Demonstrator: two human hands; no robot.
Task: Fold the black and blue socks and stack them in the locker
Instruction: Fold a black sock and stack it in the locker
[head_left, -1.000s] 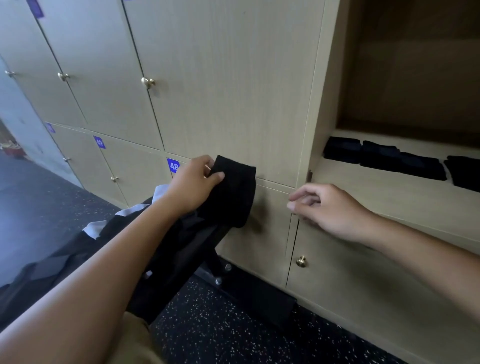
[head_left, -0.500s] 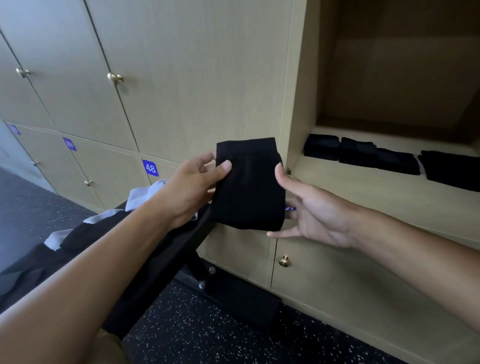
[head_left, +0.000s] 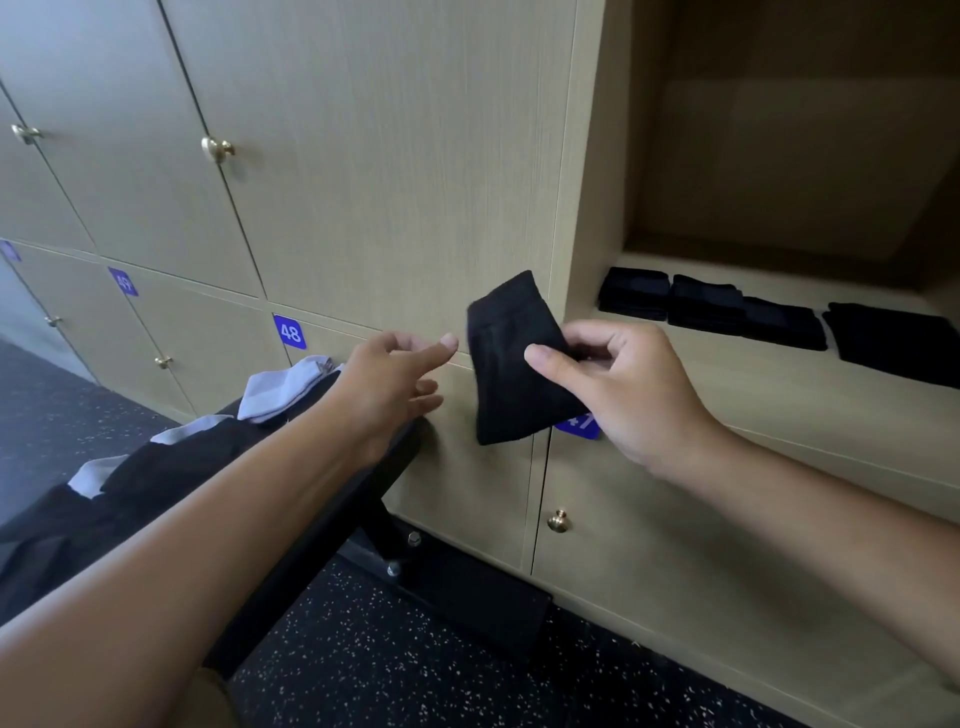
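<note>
Both forearms are bare from the lower frame edge to the wrists, with no sleeve in view; the left hand (head_left: 387, 387) and the right hand (head_left: 623, 395) wear no gloves, rings, watch or band; the nails that show are short and unpainted; a patch of tan, khaki-like fabric, apparently trousers, shows at the bottom edge under the left forearm.
</note>
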